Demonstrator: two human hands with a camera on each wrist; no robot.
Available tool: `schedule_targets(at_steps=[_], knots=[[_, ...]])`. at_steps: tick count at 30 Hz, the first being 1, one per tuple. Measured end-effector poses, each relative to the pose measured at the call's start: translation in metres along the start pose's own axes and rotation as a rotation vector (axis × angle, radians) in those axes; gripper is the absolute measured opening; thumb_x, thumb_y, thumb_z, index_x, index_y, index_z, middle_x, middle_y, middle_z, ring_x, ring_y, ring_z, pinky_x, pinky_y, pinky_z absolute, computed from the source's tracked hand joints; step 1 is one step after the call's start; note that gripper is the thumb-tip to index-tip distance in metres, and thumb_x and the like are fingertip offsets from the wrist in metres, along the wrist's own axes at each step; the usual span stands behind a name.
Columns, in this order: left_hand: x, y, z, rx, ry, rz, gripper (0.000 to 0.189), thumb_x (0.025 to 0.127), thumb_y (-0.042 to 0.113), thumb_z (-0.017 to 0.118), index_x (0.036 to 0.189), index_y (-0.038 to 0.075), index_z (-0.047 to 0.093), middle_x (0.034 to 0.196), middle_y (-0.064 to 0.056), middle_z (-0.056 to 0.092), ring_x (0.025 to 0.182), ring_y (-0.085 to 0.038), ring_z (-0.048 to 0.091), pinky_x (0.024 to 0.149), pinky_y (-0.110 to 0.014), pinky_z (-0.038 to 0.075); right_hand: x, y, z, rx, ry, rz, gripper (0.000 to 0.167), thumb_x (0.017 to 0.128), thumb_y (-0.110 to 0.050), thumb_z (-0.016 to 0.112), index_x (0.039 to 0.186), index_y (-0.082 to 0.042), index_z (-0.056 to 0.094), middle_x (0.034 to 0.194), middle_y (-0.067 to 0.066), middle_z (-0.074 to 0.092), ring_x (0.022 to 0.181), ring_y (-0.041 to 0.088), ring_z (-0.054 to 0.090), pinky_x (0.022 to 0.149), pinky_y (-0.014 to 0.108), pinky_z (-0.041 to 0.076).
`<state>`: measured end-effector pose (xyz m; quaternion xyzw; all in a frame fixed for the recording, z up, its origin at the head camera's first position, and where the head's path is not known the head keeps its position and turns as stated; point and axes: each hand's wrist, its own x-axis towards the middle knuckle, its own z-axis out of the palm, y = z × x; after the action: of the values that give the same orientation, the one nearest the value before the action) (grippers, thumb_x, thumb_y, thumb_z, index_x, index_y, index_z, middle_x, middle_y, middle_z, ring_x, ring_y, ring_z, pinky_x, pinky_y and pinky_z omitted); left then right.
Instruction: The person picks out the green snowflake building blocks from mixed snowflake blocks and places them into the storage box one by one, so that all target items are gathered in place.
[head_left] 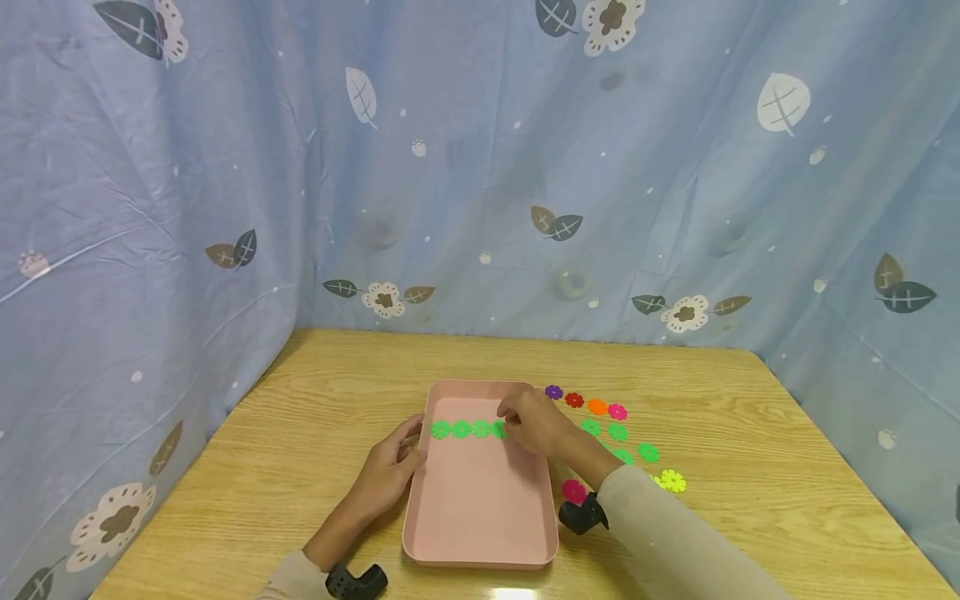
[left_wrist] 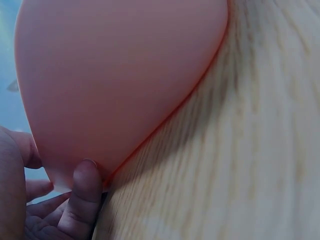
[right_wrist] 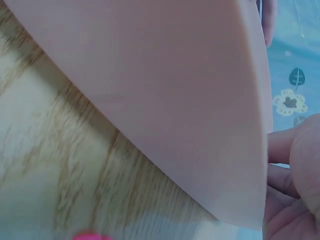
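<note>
A pink rectangular tray (head_left: pixel 480 517) lies on the table, its long sides running away from me. Across its far part runs a row of several green snowflake discs (head_left: pixel 461 429), laid flat side by side. My left hand (head_left: pixel 386 475) holds the tray's left wall; in the left wrist view its thumb (left_wrist: pixel 85 182) presses the outer wall while other fingers sit at the rim. Reaching over the right wall, my right hand (head_left: pixel 536 425) has its fingers curled at the rightmost green disc (head_left: pixel 498 429) and pinches it, partly covering it. The wall hides those fingertips in the right wrist view.
Right of the tray lie loose discs: purple (head_left: pixel 553 392), dark red (head_left: pixel 574 400), orange (head_left: pixel 597 407), pink (head_left: pixel 617 412), several green (head_left: pixel 648 452), yellow (head_left: pixel 672 481) and magenta (head_left: pixel 573 490). The right forearm passes over some. A blue patterned curtain (head_left: pixel 480 208) stands behind the wooden table (head_left: pixel 322 400).
</note>
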<state>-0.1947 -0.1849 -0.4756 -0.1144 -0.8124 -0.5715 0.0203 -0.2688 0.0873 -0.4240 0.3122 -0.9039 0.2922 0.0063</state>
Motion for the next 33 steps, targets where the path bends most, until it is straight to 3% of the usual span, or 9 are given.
schedule_targets(at_steps=[7, 11, 21, 33], knots=[[-0.002, 0.001, 0.003, 0.004, 0.016, 0.007, 0.056, 0.102, 0.007, 0.055, 0.155, 0.003, 0.037, 0.147, -0.019, 0.051, 0.127, -0.036, 0.058, 0.092, -0.032, 0.056, -0.003, -0.001, -0.003, 0.005, -0.007, -0.015, 0.02, 0.087, 0.01, 0.066, 0.106, 0.007, 0.072, 0.101, 0.018, 0.072, 0.096, 0.03, 0.071, 0.084, 0.043, 0.06], [-0.003, 0.0, 0.005, -0.004, 0.013, 0.009, 0.056, 0.102, 0.006, 0.054, 0.156, 0.003, 0.036, 0.148, -0.02, 0.051, 0.131, -0.04, 0.055, 0.094, -0.035, 0.056, -0.005, -0.001, -0.002, -0.004, -0.011, -0.022, 0.02, 0.087, 0.01, 0.068, 0.106, 0.007, 0.073, 0.101, 0.018, 0.073, 0.097, 0.03, 0.071, 0.084, 0.041, 0.059], [-0.005, 0.002, 0.006, 0.005, 0.033, -0.001, 0.055, 0.102, 0.005, 0.053, 0.155, 0.002, 0.037, 0.147, -0.021, 0.051, 0.13, -0.041, 0.055, 0.093, -0.034, 0.056, -0.02, -0.004, -0.011, 0.013, 0.029, 0.001, 0.023, 0.089, 0.007, 0.067, 0.111, 0.005, 0.071, 0.111, 0.015, 0.07, 0.102, 0.032, 0.069, 0.086, 0.043, 0.059], [-0.005, 0.002, 0.006, 0.001, 0.024, 0.0, 0.056, 0.102, 0.006, 0.053, 0.155, 0.002, 0.036, 0.148, -0.023, 0.049, 0.129, -0.043, 0.056, 0.091, -0.034, 0.057, -0.031, 0.007, -0.022, 0.042, 0.087, 0.025, 0.021, 0.093, 0.004, 0.065, 0.113, 0.003, 0.071, 0.116, 0.014, 0.068, 0.103, 0.034, 0.068, 0.089, 0.043, 0.058]])
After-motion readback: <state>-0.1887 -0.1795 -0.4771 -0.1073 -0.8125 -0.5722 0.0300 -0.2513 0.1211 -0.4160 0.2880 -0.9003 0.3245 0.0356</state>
